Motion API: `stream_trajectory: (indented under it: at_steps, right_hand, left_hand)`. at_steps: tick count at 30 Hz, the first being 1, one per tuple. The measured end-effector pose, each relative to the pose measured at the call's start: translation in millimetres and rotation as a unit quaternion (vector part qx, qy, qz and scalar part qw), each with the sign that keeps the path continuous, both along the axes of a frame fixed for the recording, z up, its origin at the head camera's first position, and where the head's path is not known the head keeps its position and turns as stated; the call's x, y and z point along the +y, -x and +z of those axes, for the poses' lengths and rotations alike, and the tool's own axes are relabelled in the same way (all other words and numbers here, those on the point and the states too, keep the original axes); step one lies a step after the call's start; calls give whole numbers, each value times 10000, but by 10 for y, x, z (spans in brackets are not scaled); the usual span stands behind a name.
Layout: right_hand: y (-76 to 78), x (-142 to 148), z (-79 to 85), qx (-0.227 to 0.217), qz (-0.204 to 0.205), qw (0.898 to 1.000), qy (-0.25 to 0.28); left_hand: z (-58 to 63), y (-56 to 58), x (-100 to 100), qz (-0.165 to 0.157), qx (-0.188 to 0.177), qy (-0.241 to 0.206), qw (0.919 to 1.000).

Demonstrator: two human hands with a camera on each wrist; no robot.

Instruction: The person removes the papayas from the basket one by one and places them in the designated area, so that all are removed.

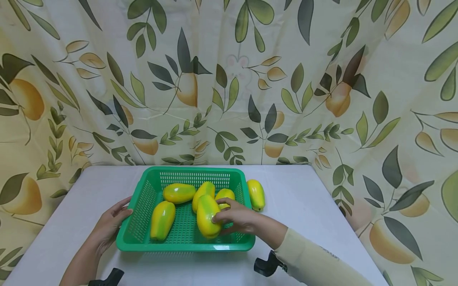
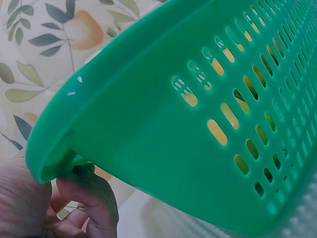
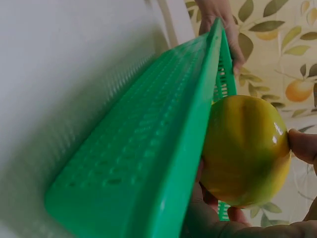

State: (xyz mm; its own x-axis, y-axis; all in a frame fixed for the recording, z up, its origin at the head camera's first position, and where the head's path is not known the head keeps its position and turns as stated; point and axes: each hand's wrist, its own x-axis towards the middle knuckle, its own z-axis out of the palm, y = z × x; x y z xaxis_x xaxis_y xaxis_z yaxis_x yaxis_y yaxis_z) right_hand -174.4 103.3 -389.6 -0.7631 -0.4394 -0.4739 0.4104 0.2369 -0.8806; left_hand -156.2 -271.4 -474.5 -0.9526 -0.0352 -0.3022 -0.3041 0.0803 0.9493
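Observation:
A green plastic basket (image 1: 186, 247) with slotted walls stands on the white table, holding several yellow-green papayas. My left hand (image 1: 109, 222) grips the basket's left rim; in the left wrist view its fingers (image 2: 94, 196) curl under the rim's edge. Over the right half of the basket, my right hand (image 1: 237, 216) holds a papaya (image 1: 207, 216) between thumb and fingers. The right wrist view shows this papaya (image 3: 247, 153) end-on beside the basket wall. Two papayas lie at the basket's left, and two more sit behind the held one, partly hidden.
One more papaya (image 1: 255, 194) lies on the table (image 1: 286, 190) just outside the basket's right side. A curtain (image 1: 222, 79) printed with fruit and leaves hangs behind and at both sides of the table.

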Motion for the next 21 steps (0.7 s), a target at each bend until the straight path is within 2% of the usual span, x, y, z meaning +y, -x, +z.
stream_trajectory:
  at_steps: [21]
  right_hand:
    - [69,387,219,383,198,9979,-481]
  left_hand:
    - [8,7,-1,48,-51,-58,10000]
